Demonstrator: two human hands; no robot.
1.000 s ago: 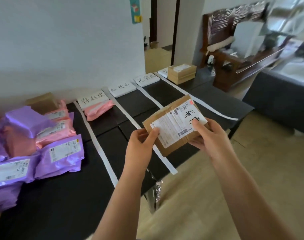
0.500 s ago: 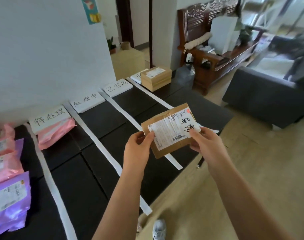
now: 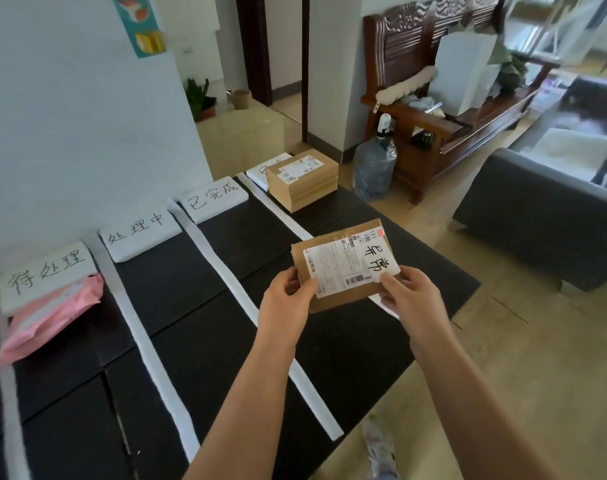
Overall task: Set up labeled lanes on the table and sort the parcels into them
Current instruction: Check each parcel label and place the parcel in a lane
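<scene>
Since a second earlier the view had swung right along the table [image 3: 198, 341], and the purple parcels had gone out of frame. The box [image 3: 303, 183] hid most of the fourth card [image 3: 257, 173] (possibly one character showed). The parcel [image 3: 333, 268] stayed above the table's right end, long axis left to right, label up. The left hand [image 3: 284, 299] and right hand [image 3: 412, 299] pinched its near corners.

Both forearms extended forward; left hand [image 3: 285, 302] and right hand [image 3: 413, 299] each pinch a near corner of the cardboard parcel [image 3: 343, 268], thumbs on top
</scene>
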